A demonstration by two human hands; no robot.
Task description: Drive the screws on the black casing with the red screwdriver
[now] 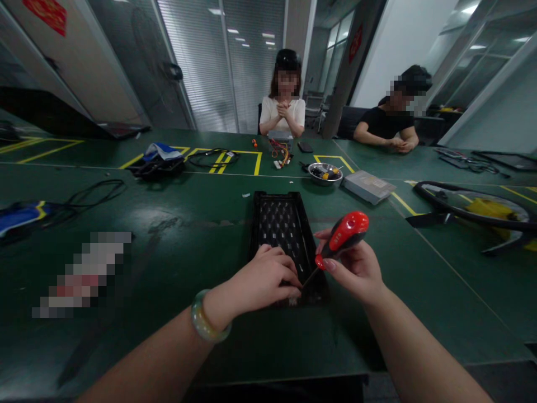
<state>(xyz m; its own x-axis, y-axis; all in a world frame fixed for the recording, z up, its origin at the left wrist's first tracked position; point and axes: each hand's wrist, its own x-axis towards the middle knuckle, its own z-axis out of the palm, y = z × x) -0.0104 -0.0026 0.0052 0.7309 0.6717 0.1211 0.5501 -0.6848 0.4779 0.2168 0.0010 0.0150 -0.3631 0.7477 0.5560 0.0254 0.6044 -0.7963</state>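
A black rectangular tray-like part [278, 215] with a patterned inner face lies on the green table in front of me. My right hand [354, 271] grips a screwdriver [347, 232] with a red and black handle, its shaft slanting down to the left over the near right part of the black piece. Over the near left part rests my left hand [264, 280], fingers curled together close to the screwdriver's tip. Whatever those fingers pinch is too small to make out. A green bangle [205, 322] circles my left wrist.
Beyond the tray are a metal bowl [325, 174], a grey metal box [368, 187], coloured cables [282, 154] and a blue-white bundle [161, 157]. A black ring-shaped frame [470, 210] lies right. Two people [283, 112] sit across the green table [188, 240].
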